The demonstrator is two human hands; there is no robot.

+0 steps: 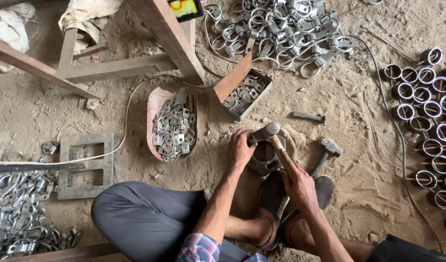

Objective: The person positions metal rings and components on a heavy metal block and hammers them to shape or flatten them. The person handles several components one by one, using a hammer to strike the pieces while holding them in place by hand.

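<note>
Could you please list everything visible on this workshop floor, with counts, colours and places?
hammer in use: one, grey head, wooden handle, centre.
metal ring block: one, grey, under the hammer.
spare hammer: one, dark, right of centre.
tray of small plates: one, reddish, centre left.
box of small plates: one, grey-green, top centre.
clamp pile: many, silvery, top.
short tubes: many, silvery, right edge.
wooden frame: one, brown, top left.
left hand: steadies the workpiece.
right hand: fingers around the hammer handle.
</note>
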